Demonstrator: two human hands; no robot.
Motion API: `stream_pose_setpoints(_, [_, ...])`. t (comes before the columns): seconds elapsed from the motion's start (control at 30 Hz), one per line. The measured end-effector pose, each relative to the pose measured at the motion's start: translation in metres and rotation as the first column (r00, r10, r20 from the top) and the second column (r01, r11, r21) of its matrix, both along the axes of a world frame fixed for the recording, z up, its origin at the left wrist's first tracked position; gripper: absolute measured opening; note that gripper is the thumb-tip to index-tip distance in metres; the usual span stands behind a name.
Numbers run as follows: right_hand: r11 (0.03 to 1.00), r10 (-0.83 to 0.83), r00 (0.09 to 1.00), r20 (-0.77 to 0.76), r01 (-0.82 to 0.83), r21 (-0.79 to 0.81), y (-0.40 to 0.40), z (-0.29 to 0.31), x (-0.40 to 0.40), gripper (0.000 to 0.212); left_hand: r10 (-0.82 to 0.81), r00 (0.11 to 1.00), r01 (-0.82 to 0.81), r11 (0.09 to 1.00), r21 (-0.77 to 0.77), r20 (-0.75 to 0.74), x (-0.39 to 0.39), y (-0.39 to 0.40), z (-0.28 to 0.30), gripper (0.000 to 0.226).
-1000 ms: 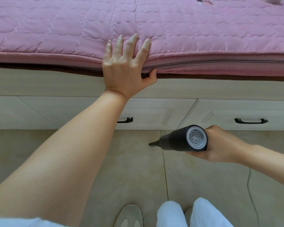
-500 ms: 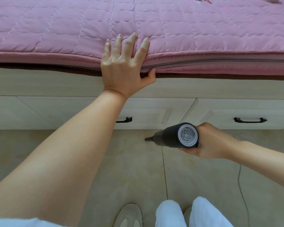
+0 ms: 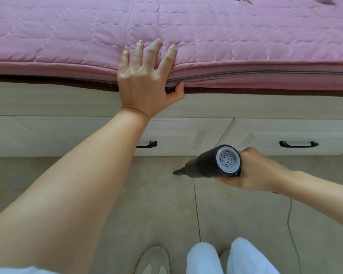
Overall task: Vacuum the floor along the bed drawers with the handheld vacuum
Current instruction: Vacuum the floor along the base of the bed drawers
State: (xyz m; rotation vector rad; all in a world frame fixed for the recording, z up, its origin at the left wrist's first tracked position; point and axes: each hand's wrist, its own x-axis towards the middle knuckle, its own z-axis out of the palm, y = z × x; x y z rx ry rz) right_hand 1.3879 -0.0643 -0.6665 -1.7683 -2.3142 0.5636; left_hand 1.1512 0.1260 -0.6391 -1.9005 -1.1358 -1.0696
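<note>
Beside the pink mattress (image 3: 206, 36), the left hand (image 3: 145, 84) rests flat with fingers straight; the right hand (image 3: 253, 171) grips the handheld vacuum (image 3: 208, 165).

Pink quilted mattress pad (image 3: 226, 36) on bed; thin cable (image 3: 290, 224) across tiles; beige shoe (image 3: 153, 260).

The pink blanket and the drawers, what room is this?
Most likely a bedroom. A pink quilted blanket covers a bed with drawers underneath, and the floor is tiled. The left hand leans on the bed's edge while the right hand holds a vacuum.
</note>
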Motion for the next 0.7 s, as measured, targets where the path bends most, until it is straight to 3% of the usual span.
stream_pose_setpoints(0.2, [0.999,-0.044,0.999,0.012,0.044,-0.01,0.008,-0.006,-0.005,0.03,-0.002,1.0,0.002,1.0,-0.006,-0.003,-0.001,-0.001,0.0,0.06])
stream_pose_setpoints(0.5, [0.988,0.057,0.993,-0.105,-0.071,-0.135,-0.009,0.005,0.0,0.027,-0.011,1.0,0.011,1.0,-0.016,-0.006,-0.001,-0.001,0.001,0.059])
stream_pose_setpoints(0.7, [0.995,0.039,0.995,-0.092,-0.047,-0.093,-0.017,0.003,0.012,0.029,0.004,1.0,-0.003,0.999,-0.044,0.013,0.003,-0.006,0.007,0.059])
